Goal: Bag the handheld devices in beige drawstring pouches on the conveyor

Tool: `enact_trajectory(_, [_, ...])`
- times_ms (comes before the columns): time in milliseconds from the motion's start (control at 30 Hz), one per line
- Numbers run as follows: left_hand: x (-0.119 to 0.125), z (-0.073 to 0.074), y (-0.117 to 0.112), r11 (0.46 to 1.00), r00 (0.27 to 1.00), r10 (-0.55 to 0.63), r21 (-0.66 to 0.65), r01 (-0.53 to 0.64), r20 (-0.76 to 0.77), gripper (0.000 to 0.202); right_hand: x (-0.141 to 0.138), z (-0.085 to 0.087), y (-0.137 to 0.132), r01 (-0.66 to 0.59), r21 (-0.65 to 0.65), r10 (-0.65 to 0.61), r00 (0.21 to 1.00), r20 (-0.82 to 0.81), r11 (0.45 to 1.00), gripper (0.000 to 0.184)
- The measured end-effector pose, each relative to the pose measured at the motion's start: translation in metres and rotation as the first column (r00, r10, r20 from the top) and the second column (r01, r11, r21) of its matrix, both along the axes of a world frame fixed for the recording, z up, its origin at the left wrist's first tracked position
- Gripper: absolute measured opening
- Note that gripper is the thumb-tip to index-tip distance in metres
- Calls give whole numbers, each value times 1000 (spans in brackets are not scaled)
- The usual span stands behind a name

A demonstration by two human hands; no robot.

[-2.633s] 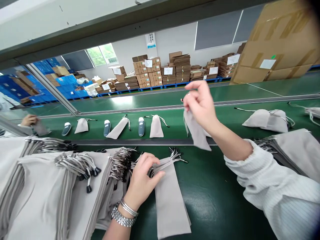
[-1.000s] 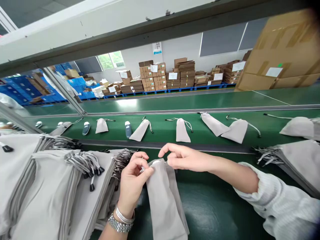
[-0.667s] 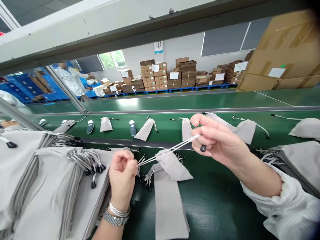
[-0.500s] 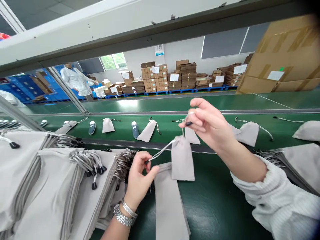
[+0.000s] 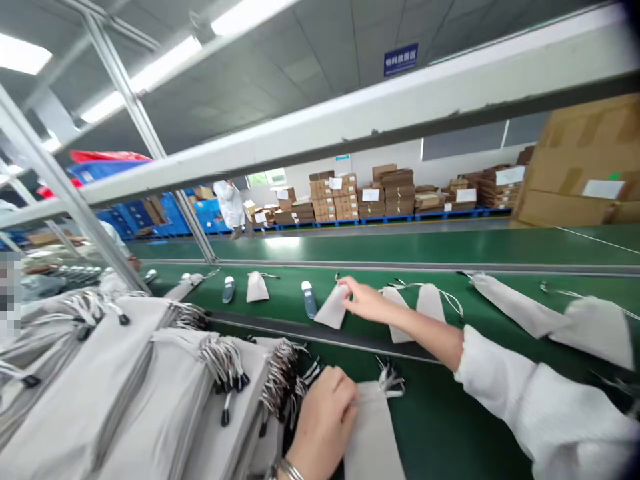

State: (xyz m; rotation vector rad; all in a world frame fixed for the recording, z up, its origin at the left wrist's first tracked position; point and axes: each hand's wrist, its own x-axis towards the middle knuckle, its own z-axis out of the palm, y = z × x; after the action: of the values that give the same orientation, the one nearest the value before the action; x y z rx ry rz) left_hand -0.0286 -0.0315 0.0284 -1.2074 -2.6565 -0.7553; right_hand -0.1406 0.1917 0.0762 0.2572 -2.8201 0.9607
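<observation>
My right hand (image 5: 367,301) reaches out over the far green belt, its fingertips on the top of a small grey drawstring pouch (image 5: 333,308) lying there. Further along stand more such pouches, one being (image 5: 430,303). My left hand (image 5: 325,421) rests low in the view beside a long flat grey pouch (image 5: 373,433) on the near green bench. Its fingers are partly hidden, and its grip cannot be seen. Left of that hand lie stacked grey pouches (image 5: 150,393) with bundled cords and black cord ends (image 5: 283,387).
A row of small oval blue-grey and white items (image 5: 309,300) sits on the far belt between pouches. A white metal beam (image 5: 350,127) crosses the view above it. Beyond stand a person in a white coat (image 5: 230,203) and cartons on blue pallets (image 5: 385,197).
The view has tilted upward. The pouch that hung from my right hand now lies on the far belt, with that hand stretched out to it. My left hand has dropped toward the long pouch.
</observation>
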Motion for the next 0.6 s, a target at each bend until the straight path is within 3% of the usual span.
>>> enact_trajectory(167, [-7,-10,2,1000,985,-3,-31,-2,-175,31,-44,-25,-50,-15,100,11,999,38,995,46])
enact_trajectory(333, [-9,-7,4,994,949,-35,91,67,-312,26,-76,-39,-84,119,156,-133,988,81,981,54])
enact_trajectory(467, [-6,2,3,985,913,62,172,9,-403,21,-85,-44,-86,192,85,-202,969,139,978,71])
enact_trajectory(600, [-2,14,0,995,918,3,88,35,-396,24,-78,-38,-70,199,-110,-176,967,184,974,56])
